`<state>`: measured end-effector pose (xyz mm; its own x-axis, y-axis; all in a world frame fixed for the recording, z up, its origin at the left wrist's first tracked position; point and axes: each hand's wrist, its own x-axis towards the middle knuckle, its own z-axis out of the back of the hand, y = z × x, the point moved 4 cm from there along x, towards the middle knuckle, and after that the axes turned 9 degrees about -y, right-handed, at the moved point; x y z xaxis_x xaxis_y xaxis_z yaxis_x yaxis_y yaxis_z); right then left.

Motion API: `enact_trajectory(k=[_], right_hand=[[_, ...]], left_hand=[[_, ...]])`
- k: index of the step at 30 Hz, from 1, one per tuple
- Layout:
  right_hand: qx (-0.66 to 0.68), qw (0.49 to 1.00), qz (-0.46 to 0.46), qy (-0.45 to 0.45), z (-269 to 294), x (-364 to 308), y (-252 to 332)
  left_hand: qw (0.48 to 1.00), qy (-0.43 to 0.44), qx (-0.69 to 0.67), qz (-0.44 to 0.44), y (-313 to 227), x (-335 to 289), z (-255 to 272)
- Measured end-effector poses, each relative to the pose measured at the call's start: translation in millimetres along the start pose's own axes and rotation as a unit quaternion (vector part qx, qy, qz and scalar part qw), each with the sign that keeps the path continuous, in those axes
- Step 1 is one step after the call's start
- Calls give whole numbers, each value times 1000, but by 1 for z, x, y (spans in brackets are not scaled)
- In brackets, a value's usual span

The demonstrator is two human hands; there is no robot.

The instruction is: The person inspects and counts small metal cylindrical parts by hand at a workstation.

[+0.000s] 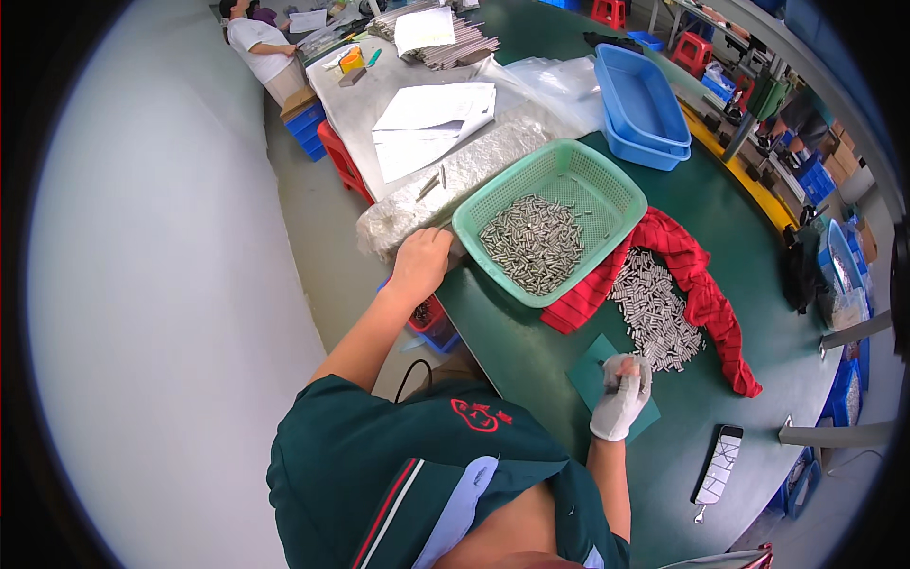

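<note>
My left hand (424,263), bare, is closed with its fingers curled under at the table's left edge. It sits between the plastic-wrapped bundle (474,175) and the corner of a green perforated basket (464,224); what it grips is hidden. In the basket lies a heap of small metal pins (533,245). My right hand (621,403), in a white glove with some fingertips bare, is pinched closed above a green sheet (590,372). Anything between those fingers is too small to make out. Beside it, a pile of short metal pins (654,308) lies on the table.
A red striped cloth (709,302) curves around the loose pile. Blue tubs (645,109) are stacked behind the basket, and papers (431,123) lie farther left. A phone (718,465) rests at the right. A red bin (427,315) stands below the left edge. Another person (265,47) is far left.
</note>
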<state>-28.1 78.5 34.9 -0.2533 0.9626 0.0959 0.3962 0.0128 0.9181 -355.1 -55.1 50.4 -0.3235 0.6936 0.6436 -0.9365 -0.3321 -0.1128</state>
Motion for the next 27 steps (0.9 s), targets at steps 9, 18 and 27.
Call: enact_trajectory(k=[9,18,27], right_hand=[[-2,1000,-6,-11,-1,-1,2],[-8,1000,-21,-21,3,1,0],[-29,998,-46,-31,5,4,1]], left_hand=[[999,-15,-32,-1,3,-7,6],[999,-26,-14,13,2,-4,3],[968,-14,-118,221,15,-11,3]])
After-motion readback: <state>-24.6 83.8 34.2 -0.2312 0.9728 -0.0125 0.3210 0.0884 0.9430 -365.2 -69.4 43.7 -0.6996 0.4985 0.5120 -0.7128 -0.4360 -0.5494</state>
